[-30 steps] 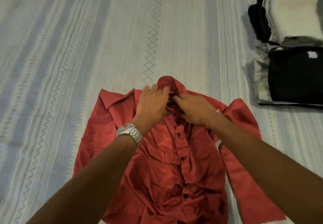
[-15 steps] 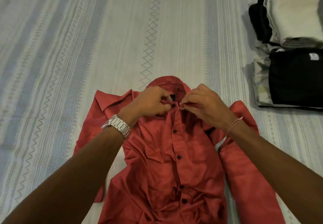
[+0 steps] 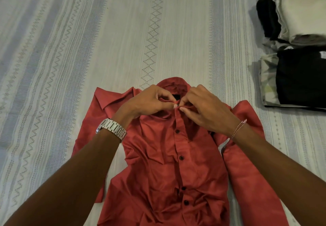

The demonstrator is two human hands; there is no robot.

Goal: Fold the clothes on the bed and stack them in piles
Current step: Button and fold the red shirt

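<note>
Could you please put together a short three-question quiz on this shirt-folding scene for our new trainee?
1. True or false: the red shirt lies front-up on the bed.
2. Which wrist wears the metal watch? A) left B) right
3. Fill in: both hands pinch the shirt at the top ____, just below the collar.

Key
1. True: its dark buttons face up.
2. A: the left hand has the watch; the right hand has a thin bracelet.
3. Button. The folded piles sit far right.
</note>
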